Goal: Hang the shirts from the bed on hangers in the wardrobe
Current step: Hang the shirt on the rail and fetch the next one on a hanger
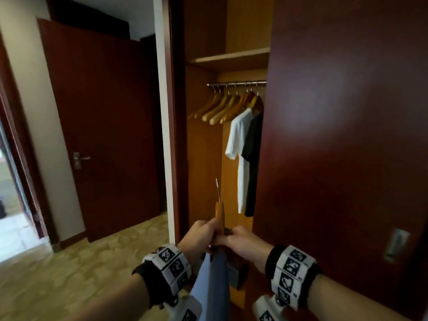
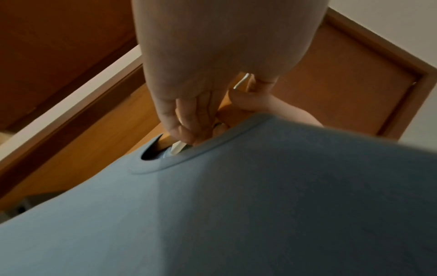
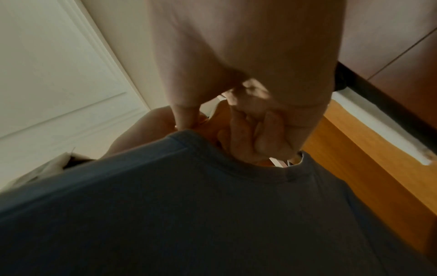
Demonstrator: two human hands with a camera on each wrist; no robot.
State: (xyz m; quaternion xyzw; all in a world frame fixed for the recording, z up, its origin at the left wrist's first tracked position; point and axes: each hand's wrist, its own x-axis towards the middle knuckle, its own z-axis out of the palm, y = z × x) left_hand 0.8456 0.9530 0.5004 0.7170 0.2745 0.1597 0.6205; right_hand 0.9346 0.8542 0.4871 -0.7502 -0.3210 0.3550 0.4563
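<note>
A blue shirt (image 1: 214, 281) hangs from a wooden hanger (image 1: 220, 216) that I hold edge-on in front of the open wardrobe, its metal hook (image 1: 217, 188) pointing up. My left hand (image 1: 200, 234) grips the hanger from the left, fingers curled at the shirt's collar (image 2: 201, 155). My right hand (image 1: 242, 242) grips the hanger from the right, fingers curled just above the neckline (image 3: 236, 173). Inside, the rail (image 1: 236, 84) carries several bare wooden hangers (image 1: 220, 107), a white shirt (image 1: 238, 144) and a black shirt (image 1: 253, 158).
The dark red wardrobe door (image 1: 342, 135) fills the right side. A shelf (image 1: 231, 59) sits above the rail. A closed room door (image 1: 104, 126) with a lever handle stands at left, beyond a white wall edge (image 1: 165, 135). Patterned floor (image 1: 69, 274) lies below.
</note>
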